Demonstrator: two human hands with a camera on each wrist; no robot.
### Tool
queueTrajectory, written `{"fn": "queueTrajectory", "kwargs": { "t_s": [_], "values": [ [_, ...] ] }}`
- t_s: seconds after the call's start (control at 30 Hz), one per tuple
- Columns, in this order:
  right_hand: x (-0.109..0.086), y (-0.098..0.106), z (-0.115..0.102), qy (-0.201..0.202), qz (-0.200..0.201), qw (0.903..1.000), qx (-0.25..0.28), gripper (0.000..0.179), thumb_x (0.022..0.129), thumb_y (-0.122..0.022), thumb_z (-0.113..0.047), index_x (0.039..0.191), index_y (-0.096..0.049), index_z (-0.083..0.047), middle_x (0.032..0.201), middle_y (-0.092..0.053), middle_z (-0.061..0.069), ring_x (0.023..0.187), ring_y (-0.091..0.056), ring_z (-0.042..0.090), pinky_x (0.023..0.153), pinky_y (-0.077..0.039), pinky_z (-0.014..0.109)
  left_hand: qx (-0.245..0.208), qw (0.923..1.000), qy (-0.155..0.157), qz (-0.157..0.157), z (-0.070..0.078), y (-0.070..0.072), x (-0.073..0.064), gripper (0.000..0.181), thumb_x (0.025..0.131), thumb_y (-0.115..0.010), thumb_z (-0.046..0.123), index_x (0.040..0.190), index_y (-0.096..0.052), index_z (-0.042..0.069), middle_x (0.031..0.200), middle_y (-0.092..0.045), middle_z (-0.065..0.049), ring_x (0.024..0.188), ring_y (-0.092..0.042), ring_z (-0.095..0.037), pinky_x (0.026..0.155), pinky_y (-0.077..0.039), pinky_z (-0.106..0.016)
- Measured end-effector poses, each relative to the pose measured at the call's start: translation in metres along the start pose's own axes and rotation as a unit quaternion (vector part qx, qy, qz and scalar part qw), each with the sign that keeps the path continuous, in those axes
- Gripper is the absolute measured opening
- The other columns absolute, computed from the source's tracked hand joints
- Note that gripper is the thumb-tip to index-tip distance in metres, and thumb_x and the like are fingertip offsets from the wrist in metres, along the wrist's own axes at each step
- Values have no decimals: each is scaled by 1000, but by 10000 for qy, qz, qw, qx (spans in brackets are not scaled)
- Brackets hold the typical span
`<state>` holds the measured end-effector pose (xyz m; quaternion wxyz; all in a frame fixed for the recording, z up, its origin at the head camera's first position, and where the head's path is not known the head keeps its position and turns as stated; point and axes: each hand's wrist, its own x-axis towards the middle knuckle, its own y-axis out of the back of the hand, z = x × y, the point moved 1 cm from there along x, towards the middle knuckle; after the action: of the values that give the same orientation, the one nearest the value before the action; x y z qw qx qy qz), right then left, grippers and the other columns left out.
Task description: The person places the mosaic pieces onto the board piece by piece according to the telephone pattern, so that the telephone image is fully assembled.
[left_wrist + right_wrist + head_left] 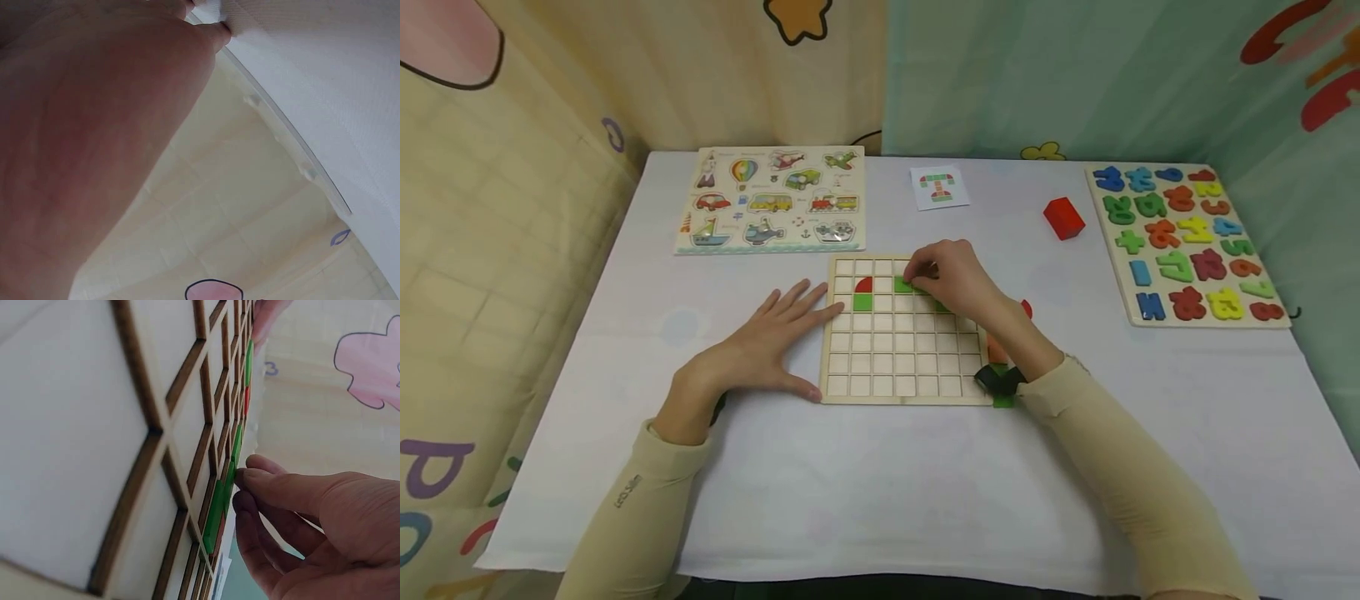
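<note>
A wooden grid board (904, 343) lies flat at the table's middle. My left hand (756, 346) lies with spread fingers at its left edge, forefinger and thumb touching the frame. Over the upper right cells, my right hand (958, 279) pinches a green square tile (229, 481) between thumb and forefinger, low against the grid; the fingers partly cover it from above. In the board sit a red quarter-round tile (865, 285), a green square (862, 302) below it, another green square (902, 285) by the fingertips, and one (942, 307) under the hand.
Loose orange (997, 350), green (1003, 402) and red tiles lie right of the board, partly hidden by the right wrist. Behind are a picture card (940, 188), a vehicle puzzle (771, 200) and a red block (1063, 218). A letter puzzle (1191, 246) lies far right.
</note>
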<state>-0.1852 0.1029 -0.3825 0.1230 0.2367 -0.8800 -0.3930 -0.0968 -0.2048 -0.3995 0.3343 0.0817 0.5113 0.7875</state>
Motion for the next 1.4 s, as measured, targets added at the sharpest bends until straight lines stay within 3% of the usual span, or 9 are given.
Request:
{"fn": "queueTrajectory", "kwargs": {
  "t_s": [0.2, 0.43, 0.63, 0.77, 1.03, 1.4],
  "values": [
    [-1, 0, -2, 28, -12, 10000, 32, 10, 98, -72, -1, 99, -81, -6, 101, -80, 10, 100, -75, 27, 94, -60, 41, -25, 9999, 107, -32, -3, -2, -2, 128, 68, -91, 66, 170, -22, 30, 179, -3, -3, 166, 6, -31, 131, 1, -62],
    [-4, -3, -9, -91, -19, 9995, -299, 10, 96, -74, -3, 104, -81, -6, 106, -79, 10, 106, -70, 29, 95, -58, 44, -66, 9999, 35, 80, -4, -3, -7, 128, 68, -92, 64, 170, -24, 27, 179, -5, -7, 165, 4, -35, 130, 0, -65],
    [-7, -6, -14, 360, -123, 9962, -789, 11, 94, -75, -2, 102, -81, -5, 103, -79, 9, 111, -65, 30, 101, -53, 46, -103, 9999, -5, 104, -3, -3, -7, 127, 69, -92, 64, 169, -24, 26, 179, -6, -8, 165, 4, -36, 130, 0, -66],
    [-9, -6, -12, 459, -199, 9958, -770, 13, 95, -74, -4, 107, -80, -5, 106, -78, 10, 112, -62, 31, 101, -52, 47, -105, 9999, -28, 116, -2, -3, -7, 127, 69, -92, 63, 169, -24, 25, 179, -6, -8, 165, 3, -36, 130, 0, -66],
    [-28, 17, 6, -140, -87, 9995, -284, 25, 99, -74, -15, 122, -75, -6, 126, -74, 11, 121, -63, 32, 105, -51, 50, -101, 9999, 1, 72, -2, -4, -5, 127, 69, -92, 63, 169, -24, 27, 179, -6, -7, 165, 4, -36, 130, 0, -66],
    [-75, 60, 53, -956, 33, 9954, 2, 44, 94, -81, -24, 134, -69, -11, 134, -69, 9, 126, -61, 31, 110, -50, 56, -14, 10000, -58, 49, 0, -1, 0, 127, 69, -91, 65, 170, -22, 29, 179, -4, -5, 165, 4, -34, 130, 0, -64]
  ]
}}
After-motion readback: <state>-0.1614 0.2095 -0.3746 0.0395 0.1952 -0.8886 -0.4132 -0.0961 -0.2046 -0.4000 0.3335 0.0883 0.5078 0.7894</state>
